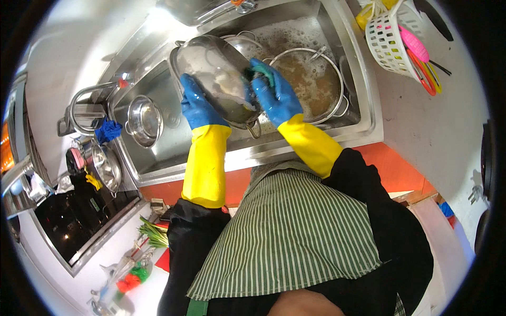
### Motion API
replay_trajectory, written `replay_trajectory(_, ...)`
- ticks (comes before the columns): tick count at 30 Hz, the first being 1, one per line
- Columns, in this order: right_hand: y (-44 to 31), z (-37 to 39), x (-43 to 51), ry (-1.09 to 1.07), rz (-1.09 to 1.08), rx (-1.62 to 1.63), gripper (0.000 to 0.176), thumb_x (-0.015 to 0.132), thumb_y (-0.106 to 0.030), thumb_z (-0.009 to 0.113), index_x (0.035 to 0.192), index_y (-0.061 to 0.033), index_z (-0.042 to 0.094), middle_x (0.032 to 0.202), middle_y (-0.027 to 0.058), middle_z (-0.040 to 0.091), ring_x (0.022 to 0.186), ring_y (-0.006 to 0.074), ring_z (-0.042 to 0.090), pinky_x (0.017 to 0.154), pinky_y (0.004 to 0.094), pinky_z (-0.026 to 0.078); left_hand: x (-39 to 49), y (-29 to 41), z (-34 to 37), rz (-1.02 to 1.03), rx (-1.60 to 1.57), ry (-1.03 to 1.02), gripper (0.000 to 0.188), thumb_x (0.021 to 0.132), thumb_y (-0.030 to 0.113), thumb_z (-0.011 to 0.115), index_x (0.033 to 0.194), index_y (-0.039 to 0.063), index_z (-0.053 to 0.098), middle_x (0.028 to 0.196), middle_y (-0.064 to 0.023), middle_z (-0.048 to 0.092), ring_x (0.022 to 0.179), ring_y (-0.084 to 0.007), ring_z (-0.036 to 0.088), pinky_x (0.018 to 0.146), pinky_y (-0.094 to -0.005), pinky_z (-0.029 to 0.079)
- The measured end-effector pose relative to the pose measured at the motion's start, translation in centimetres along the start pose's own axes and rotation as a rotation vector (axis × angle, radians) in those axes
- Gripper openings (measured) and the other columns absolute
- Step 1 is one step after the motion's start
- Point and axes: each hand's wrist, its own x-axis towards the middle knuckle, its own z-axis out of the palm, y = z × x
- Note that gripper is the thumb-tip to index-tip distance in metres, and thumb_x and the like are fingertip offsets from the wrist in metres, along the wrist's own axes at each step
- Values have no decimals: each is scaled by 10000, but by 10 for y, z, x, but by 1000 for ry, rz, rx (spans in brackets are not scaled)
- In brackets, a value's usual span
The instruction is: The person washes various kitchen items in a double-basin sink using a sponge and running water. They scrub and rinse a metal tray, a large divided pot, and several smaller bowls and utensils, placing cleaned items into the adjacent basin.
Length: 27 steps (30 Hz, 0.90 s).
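Note:
Blue-and-yellow rubber gloves cover both my hands. My left hand (199,104) grips the near left side of a large metal pot (213,67), which is tilted over the divider between two sink basins. A dark green scouring pad (263,74) is in my right hand (276,93), pressed against the pot's right side. Below and right of it, a wide metal pot (312,85) full of brownish, foamy water stands in the right basin. Behind that, another metal vessel (247,45) sits partly hidden in suds. A small two-handled steel pot (145,121) rests in the left basin (158,156).
A white plastic basket (389,45) with coloured utensils stands on the right counter. Left of the sink are a blue cloth (108,130), a steel pan (106,168) and a black cooktop (83,221). The faucet (246,6) is at the top.

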Motion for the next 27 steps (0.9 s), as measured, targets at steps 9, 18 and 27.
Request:
replay_trajectory(9, -42, 6, 1, -288, -858, -747, 503, 728, -186, 811, 1183, -47, 647, 1090, 131, 655, 953, 329, 656, 796, 407, 551, 16, -20, -22, -262, -297, 25, 503, 968, 518, 569, 1257, 109, 617, 1209, -105, 658, 1059, -282, 633, 940, -425, 514)
replay_trajectory(18, 80, -132, -41, -226, 103, -728, 431, 967, -230, 624, 1316, 17, 574, 1240, 173, 647, 1118, 283, 629, 984, 370, 476, 3, 71, -84, -204, -380, -143, 668, 920, 563, 610, 1410, 119, 518, 1368, -122, 581, 1169, -324, 590, 1036, -486, 473)
replay_trajectory(27, 44, -114, -85, -372, 6, -1072, 459, 888, -173, 647, 1301, 14, 578, 1109, 194, 696, 1002, 377, 669, 879, 430, 530, 63, 127, -192, 331, 346, 160, 372, 944, 448, 669, 961, 83, 735, 710, 42, 622, 567, -64, 511, 508, -261, 402)
